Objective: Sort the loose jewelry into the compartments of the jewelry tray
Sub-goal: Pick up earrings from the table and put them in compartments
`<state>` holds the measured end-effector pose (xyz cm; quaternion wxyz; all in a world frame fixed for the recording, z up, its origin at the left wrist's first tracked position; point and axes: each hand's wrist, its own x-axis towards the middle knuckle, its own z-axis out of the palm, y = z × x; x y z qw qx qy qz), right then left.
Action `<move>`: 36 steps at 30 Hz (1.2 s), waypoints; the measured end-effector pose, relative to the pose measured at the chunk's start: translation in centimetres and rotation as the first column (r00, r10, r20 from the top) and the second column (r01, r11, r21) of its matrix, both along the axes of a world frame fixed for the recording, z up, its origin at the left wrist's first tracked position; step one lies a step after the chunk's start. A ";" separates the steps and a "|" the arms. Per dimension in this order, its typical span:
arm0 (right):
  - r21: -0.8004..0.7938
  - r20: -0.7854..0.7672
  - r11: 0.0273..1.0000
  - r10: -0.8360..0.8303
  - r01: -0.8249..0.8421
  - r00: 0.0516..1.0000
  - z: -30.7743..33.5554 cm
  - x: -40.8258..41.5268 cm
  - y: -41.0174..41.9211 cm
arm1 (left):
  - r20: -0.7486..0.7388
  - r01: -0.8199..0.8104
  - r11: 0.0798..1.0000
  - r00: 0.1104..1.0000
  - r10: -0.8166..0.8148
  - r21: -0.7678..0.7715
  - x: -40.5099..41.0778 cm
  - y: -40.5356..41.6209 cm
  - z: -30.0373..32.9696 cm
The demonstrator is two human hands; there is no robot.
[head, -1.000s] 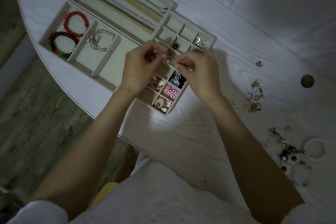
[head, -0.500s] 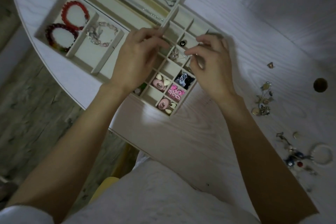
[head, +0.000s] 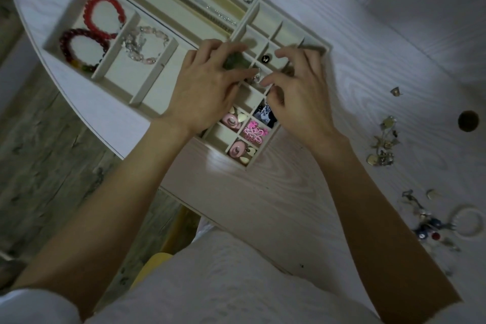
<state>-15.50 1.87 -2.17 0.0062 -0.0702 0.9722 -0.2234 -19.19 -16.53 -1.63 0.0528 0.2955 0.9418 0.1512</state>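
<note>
The beige jewelry tray [head: 123, 76] lies on the white table at upper left. My left hand [head: 205, 87] and my right hand [head: 299, 95] hover side by side over its grid of small compartments, fingers spread and arched. A small silvery piece [head: 256, 77] sits in a compartment between the two thumbs, and neither hand pinches it. Nearby cells hold a black stud [head: 265, 58], a pink flower piece [head: 253, 131] and pink oval pieces [head: 238, 150]. Loose jewelry [head: 384, 144] lies on the table to the right.
Red [head: 104, 14], dark red [head: 81, 47] and clear bead [head: 144, 45] bracelets fill the left compartments, and chains lie in the long slots [head: 210, 10]. At far right sit a bead pile [head: 426, 226], a white bangle [head: 466, 221], a small charm [head: 395, 91] and a dark table hole [head: 468, 120].
Both hands came down from pinching a small piece above the grid, and their fingers have spread. The silvery piece now lies in a compartment between them.
</note>
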 end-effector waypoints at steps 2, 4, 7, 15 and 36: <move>-0.039 -0.002 0.999 0.002 -0.002 1.000 0.0 -0.1 0.0 | 0.002 -0.003 1.000 1.000 0.003 0.013 0.2 0.0 -0.2; -0.044 -0.011 0.999 -0.002 0.002 1.000 0.0 -0.1 0.1 | -0.007 -0.016 0.999 1.000 0.016 0.040 0.3 0.0 -0.3; -0.009 -0.011 1.000 -0.005 0.005 1.000 0.0 -0.1 0.2 | -0.036 -0.034 0.997 0.999 0.036 0.070 0.6 -0.1 -0.3; 0.075 0.015 0.997 0.035 -0.036 0.999 0.4 0.6 -0.7 | -0.087 -0.026 1.000 0.996 0.025 -0.013 0.9 0.4 -0.5; 0.096 -0.115 0.906 -0.402 0.413 0.908 1.6 11.8 7.3 | -0.016 -0.001 0.988 1.000 0.003 0.156 8.8 7.5 1.1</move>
